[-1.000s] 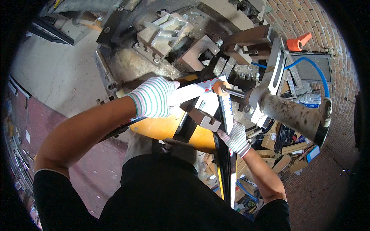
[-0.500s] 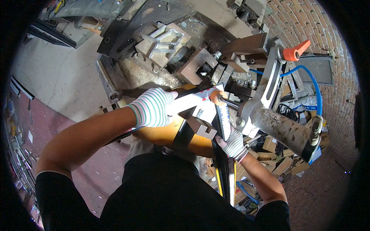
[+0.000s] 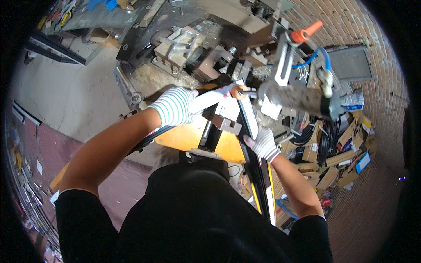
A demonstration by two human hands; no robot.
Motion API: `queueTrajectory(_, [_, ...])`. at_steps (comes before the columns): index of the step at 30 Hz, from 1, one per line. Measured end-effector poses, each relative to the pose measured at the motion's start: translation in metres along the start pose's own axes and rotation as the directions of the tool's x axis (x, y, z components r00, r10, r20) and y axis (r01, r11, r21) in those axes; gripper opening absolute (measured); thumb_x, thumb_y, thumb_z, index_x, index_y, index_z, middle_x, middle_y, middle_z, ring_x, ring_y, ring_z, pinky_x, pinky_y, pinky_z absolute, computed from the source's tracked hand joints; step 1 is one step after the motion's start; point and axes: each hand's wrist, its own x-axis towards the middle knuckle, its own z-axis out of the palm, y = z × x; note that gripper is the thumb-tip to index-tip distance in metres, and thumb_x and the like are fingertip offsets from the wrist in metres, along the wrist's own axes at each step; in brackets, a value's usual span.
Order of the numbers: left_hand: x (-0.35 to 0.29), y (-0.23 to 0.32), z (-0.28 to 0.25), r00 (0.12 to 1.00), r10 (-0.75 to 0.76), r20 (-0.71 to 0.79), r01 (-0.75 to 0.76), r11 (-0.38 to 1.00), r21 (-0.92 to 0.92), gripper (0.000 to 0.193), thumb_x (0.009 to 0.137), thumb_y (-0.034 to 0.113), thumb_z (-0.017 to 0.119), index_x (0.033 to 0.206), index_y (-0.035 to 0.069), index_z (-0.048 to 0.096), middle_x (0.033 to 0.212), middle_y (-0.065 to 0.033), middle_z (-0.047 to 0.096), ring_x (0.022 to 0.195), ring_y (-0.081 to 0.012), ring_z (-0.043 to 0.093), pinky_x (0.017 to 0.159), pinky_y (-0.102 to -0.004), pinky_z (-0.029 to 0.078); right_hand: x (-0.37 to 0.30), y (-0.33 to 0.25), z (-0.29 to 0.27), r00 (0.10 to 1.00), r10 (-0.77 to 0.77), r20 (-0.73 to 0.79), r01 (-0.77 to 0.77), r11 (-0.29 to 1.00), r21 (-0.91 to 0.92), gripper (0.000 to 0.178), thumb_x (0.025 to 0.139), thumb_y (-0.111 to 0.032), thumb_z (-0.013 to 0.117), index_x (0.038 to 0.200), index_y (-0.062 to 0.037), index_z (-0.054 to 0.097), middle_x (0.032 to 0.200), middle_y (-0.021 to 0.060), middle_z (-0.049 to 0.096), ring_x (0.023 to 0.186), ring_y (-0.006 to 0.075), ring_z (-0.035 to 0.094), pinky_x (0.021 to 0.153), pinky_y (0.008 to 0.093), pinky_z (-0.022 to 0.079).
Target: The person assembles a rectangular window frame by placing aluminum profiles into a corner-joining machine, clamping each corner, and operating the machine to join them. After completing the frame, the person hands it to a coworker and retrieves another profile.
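Note:
My left hand (image 3: pixel 175 106), in a white glove with green stripes, is closed around a frame profile with a white face (image 3: pixel 210 100). A second profile, black with white and yellow strips (image 3: pixel 258 182), runs down to the lower right. My right hand (image 3: pixel 264 144), gloved too, grips it near its upper end. The two profiles meet at a corner under the round tan pad (image 3: pixel 237 92) of a clamp cylinder (image 3: pixel 298 98); whether the pad presses on them I cannot tell. Inside the corner sits a notched brown metal block (image 3: pixel 226 126), above a yellow plate (image 3: pixel 180 138).
An orange lever (image 3: pixel 307 32) tops the clamp's bracket, with a blue hose (image 3: pixel 324 55) beside it. Beyond the corner are metal machine blocks (image 3: pixel 215 63). Cardboard scraps (image 3: pixel 329 175) lie at the right, near a brick wall (image 3: pixel 372 30). Tools (image 3: pixel 61 15) lie far left.
The view has shifted. The clamp cylinder and lever now appear higher and further left, and blurred. Both hands keep their grip on the profiles.

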Motion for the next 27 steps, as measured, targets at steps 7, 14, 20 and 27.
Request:
queueTrajectory(7, [-0.007, 0.019, -0.01, 0.996, -0.08, -0.046, 0.082, 0.995, 0.057, 0.056, 0.087, 0.051, 0.075, 0.112, 0.001, 0.071, 0.099, -0.0272, 0.075, 0.093, -0.0472, 0.072, 0.084, -0.0503, 0.059, -0.004, -0.017, -0.006, 0.995, 0.044, -0.085, -0.054, 0.99, -0.129, 0.072, 0.085, -0.058, 0.074, 0.12, 0.0044, 0.066, 0.091, 0.0304, 0.073, 0.087, 0.0465, 0.074, 0.08, 0.05, 0.059])
queueTrajectory(14, [-0.018, 0.035, -0.011, 0.956, -0.092, -0.279, 0.108, 0.993, 0.044, 0.055, 0.089, 0.05, 0.079, 0.118, 0.004, 0.071, 0.099, -0.0199, 0.076, 0.089, -0.0346, 0.075, 0.08, -0.0438, 0.059, -0.027, -0.03, -0.005, 0.916, 0.029, -0.399, -0.094, 0.985, -0.146, 0.067, 0.082, -0.067, 0.073, 0.104, -0.004, 0.075, 0.095, 0.022, 0.075, 0.095, 0.0387, 0.073, 0.089, 0.047, 0.056])
queueTrajectory(20, [-0.005, 0.06, -0.031, 0.596, 0.019, -0.803, -0.317, 0.924, -0.213, 0.024, 0.106, 0.019, 0.061, 0.12, 0.002, 0.07, 0.109, -0.0144, 0.071, 0.103, -0.0247, 0.067, 0.095, -0.0363, 0.053, -0.056, -0.03, 0.027, 0.692, -0.037, -0.721, -0.135, 0.974, -0.18, 0.066, 0.08, -0.055, 0.08, 0.124, -0.0066, 0.071, 0.132, 0.0209, 0.064, 0.131, 0.0391, 0.055, 0.113, 0.0506, 0.041])
queueTrajectory(27, [0.028, 0.146, -0.097, 0.568, 0.249, -0.784, -0.388, 0.922, 0.012, 0.074, 0.079, 0.058, 0.087, 0.12, -0.002, 0.069, 0.118, -0.0215, 0.068, 0.108, -0.0344, 0.068, 0.097, -0.0406, 0.054, -0.088, -0.005, 0.055, 0.598, -0.021, -0.801, -0.145, 0.98, -0.134, 0.075, 0.072, -0.048, 0.087, 0.128, -0.0022, 0.069, 0.141, 0.0235, 0.059, 0.138, 0.0449, 0.048, 0.121, 0.0563, 0.034])
